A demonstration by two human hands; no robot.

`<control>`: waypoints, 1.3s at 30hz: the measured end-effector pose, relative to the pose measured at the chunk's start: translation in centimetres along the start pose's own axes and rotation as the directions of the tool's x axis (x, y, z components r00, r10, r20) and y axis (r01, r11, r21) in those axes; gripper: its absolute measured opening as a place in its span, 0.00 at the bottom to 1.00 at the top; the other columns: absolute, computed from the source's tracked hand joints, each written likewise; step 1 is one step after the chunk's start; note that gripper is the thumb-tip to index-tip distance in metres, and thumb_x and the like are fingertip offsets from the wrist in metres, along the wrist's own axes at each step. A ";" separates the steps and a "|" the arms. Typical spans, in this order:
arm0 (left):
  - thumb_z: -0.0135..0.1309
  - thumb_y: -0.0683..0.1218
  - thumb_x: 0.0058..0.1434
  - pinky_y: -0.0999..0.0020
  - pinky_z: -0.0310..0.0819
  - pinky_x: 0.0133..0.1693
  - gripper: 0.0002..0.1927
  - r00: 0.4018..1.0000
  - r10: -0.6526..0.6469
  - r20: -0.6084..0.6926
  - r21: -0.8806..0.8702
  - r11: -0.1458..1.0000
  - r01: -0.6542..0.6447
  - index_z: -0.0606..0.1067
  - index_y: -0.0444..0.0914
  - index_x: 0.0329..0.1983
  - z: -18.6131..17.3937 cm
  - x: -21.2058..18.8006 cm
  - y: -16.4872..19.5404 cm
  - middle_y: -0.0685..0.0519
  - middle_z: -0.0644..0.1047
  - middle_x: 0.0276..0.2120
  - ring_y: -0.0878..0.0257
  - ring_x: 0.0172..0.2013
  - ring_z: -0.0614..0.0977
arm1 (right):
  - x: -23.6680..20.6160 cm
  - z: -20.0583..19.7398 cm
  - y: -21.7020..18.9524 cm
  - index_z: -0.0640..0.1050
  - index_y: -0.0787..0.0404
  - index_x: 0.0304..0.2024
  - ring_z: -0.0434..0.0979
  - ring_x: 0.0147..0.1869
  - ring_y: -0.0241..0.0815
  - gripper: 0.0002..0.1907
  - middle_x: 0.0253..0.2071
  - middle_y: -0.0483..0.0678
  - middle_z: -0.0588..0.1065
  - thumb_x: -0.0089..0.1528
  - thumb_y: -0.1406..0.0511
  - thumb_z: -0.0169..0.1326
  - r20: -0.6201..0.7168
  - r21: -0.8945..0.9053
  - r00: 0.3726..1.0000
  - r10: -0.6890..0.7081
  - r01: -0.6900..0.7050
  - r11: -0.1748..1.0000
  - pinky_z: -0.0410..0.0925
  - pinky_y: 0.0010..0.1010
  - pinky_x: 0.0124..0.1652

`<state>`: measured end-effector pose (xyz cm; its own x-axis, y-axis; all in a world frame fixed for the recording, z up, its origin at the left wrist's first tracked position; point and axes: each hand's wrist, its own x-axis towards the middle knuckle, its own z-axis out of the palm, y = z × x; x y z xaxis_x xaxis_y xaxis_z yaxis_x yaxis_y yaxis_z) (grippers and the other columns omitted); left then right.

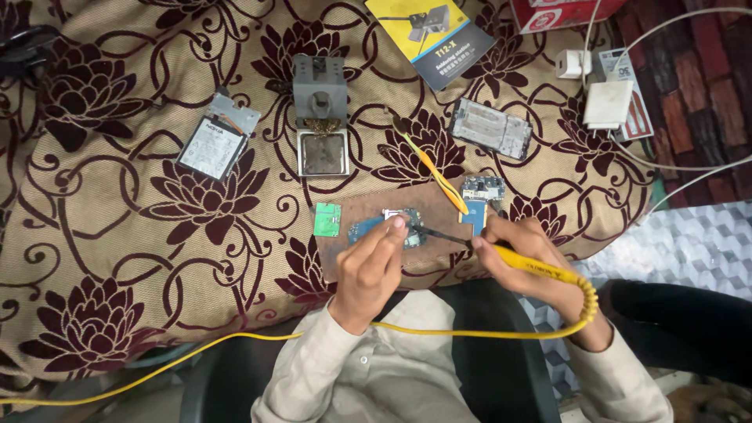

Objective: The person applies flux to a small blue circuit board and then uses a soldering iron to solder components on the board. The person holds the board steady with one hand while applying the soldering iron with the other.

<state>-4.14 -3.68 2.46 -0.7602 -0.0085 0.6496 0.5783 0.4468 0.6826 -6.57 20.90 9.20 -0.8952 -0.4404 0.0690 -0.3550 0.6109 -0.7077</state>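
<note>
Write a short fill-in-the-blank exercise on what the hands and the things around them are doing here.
1. The right hand holds a soldering iron with a ____ handle and cord.
2. The left hand presses down on a small blue circuit board lying on a ____ mat.
3. The small loose board left of that mat is ____.
4. The grey iron stand sits on a cloth patterned with dark ____.

Missing words: yellow; brown; green; flowers
</note>
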 end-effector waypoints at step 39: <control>0.57 0.30 0.58 0.59 0.83 0.45 0.26 0.995 0.038 0.094 -0.007 0.999 -0.037 0.73 0.34 0.61 -0.4 -0.3 0.2 0.40 0.80 0.49 0.45 0.46 0.85 | 1.0 0.7 -1.5 0.68 0.63 0.25 0.66 0.17 0.35 0.14 0.14 0.46 0.66 0.62 0.63 0.54 -0.044 0.062 0.971 0.235 -0.232 0.971 0.62 0.33 0.21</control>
<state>-3.72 -3.90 2.54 -0.7622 0.0929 0.6406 0.6083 0.4410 0.6599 -6.74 19.07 9.81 -0.9644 -0.2556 -0.0683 -0.1206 0.6545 -0.7464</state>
